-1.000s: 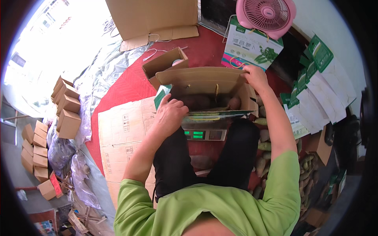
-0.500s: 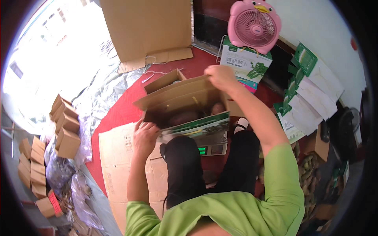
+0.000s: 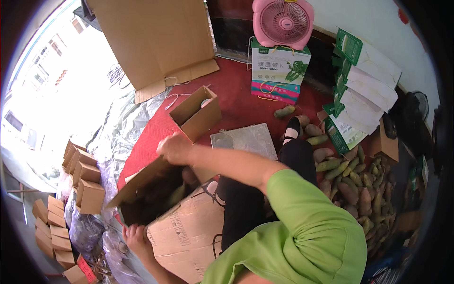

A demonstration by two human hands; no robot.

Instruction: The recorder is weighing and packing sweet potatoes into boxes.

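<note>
An open cardboard box [image 3: 137,183] is held tilted at my left, over a flattened cardboard sheet [image 3: 189,236]. My right hand [image 3: 176,148] is closed on its far upper edge. At its near left corner, my left hand [image 3: 137,237] grips the rim. Inside lie reddish and green root vegetables, dark and blurred by motion. In front of my knees, the flat scale [image 3: 243,138] has nothing on its grey plate. Just beyond the box stands a small open carton [image 3: 198,116] with a roundish item inside, partly hidden.
Green and reddish root vegetables [image 3: 364,194] lie heaped at the right. Flattened printed cartons [image 3: 364,94] lean by the wall. A pink fan [image 3: 283,23] stands on a printed box [image 3: 279,64]. Small brown cartons [image 3: 90,194] and plastic bags [image 3: 87,236] line the left side.
Both hands have carried the box leftward off the scale and over the cardboard sheet. The scale's plate has come into view. My view has shifted to the right.
</note>
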